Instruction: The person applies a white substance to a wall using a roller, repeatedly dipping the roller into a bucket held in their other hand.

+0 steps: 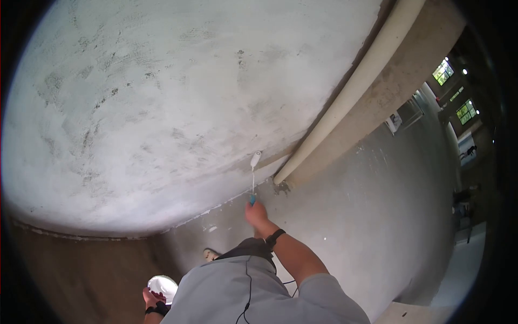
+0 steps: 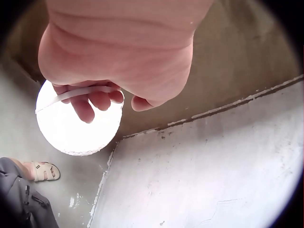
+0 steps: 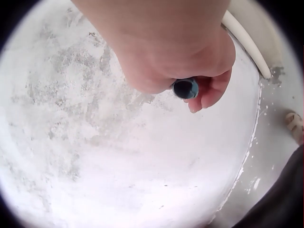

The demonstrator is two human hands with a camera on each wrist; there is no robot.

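My right hand (image 1: 257,214) grips the blue handle (image 1: 252,200) of a small white paint roller (image 1: 256,159), whose head is at the lower part of the white-coated wall (image 1: 178,92). In the right wrist view the fingers of my right hand (image 3: 190,71) curl round the dark end of the handle (image 3: 185,88); the roller head is hidden there. At the lower left, my left hand (image 1: 153,297) holds a white bucket (image 1: 168,286). The left wrist view shows my left hand (image 2: 114,52) with fingers curled under the bucket's thin handle (image 2: 80,92).
A pale vertical pipe (image 1: 350,97) stands right of the coated wall, before a bare brownish wall section. Another brown wall (image 1: 81,270) meets it at the left corner. Grey floor (image 1: 377,216) has white splashes. A sandalled foot (image 2: 46,171) shows at the left.
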